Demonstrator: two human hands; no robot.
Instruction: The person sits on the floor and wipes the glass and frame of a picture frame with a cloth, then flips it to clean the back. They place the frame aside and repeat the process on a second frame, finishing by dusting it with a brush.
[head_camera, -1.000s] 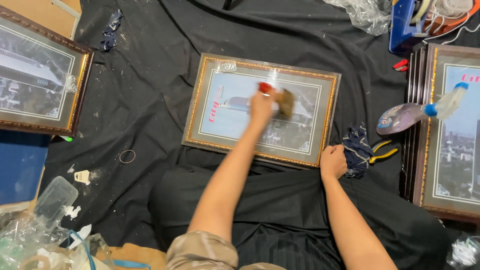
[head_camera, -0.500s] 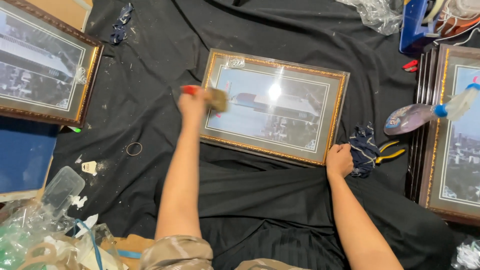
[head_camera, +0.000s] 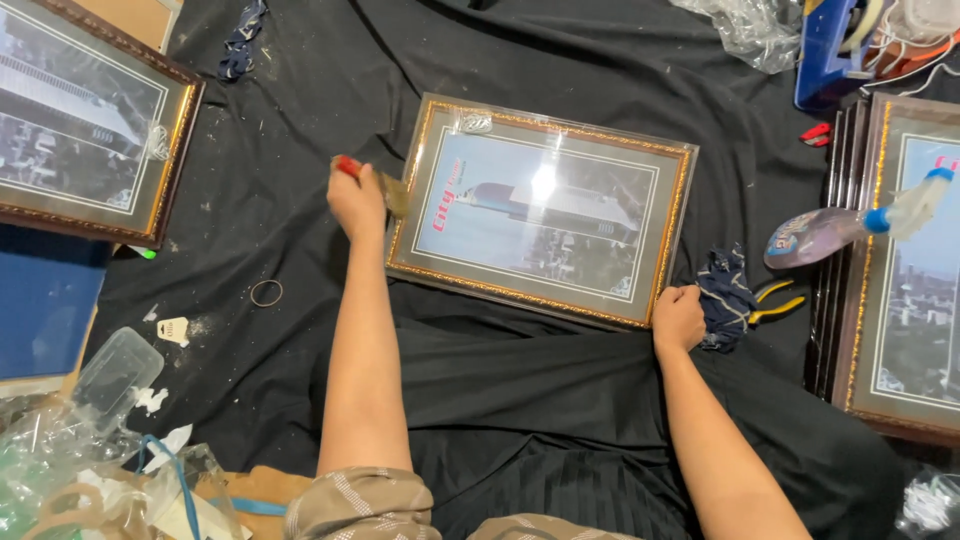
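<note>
A gold-edged picture frame (head_camera: 545, 210) with a glazed city print lies flat on the black cloth in front of me. My left hand (head_camera: 357, 203) grips a red-handled paintbrush (head_camera: 372, 180), its bristles at the frame's left edge. My right hand (head_camera: 679, 318) is closed on the frame's lower right corner, beside a dark blue rag (head_camera: 722, 290) that it touches.
Another framed print (head_camera: 85, 130) lies at the far left. A stack of frames (head_camera: 885, 260) stands at the right with a spray bottle (head_camera: 850, 225) on top. Yellow-handled pliers (head_camera: 775, 300) lie by the rag. A rubber ring (head_camera: 266, 293), plastic bags and scraps sit at lower left.
My left hand has swept the brush leftward across the glass, from the frame's middle to its left edge. The right hand has stayed at the lower right corner.
</note>
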